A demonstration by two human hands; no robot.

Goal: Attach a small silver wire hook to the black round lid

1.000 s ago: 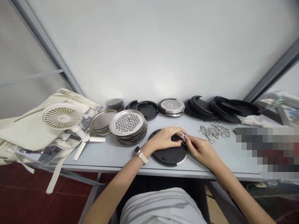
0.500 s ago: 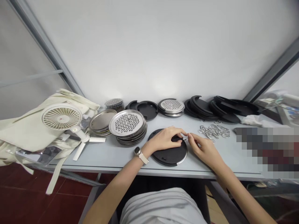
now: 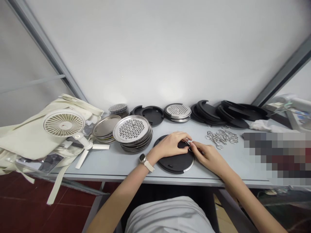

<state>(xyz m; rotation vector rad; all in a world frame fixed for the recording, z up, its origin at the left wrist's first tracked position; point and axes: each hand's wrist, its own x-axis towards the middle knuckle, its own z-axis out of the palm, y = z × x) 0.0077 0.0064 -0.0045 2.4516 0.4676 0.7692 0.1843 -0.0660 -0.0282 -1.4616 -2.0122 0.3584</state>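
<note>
In the head view, the right hand (image 3: 206, 155) has its grip narrowed on a small metal clip (image 3: 188, 142) over the right edge of the black disc (image 3: 177, 162), which lies leftward on the table (image 3: 216, 169). The clip slants towards the left hand (image 3: 168, 145), nearer the disc's middle; whether that grip clasps anything, I cannot tell.

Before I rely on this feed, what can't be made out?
Head view:
Black disc: partly hidden by the left hand; underside out of sight.
Small metal piece: too small, partly covered by the right hand.
Right part of the table: masked by a pixelated patch.
</note>
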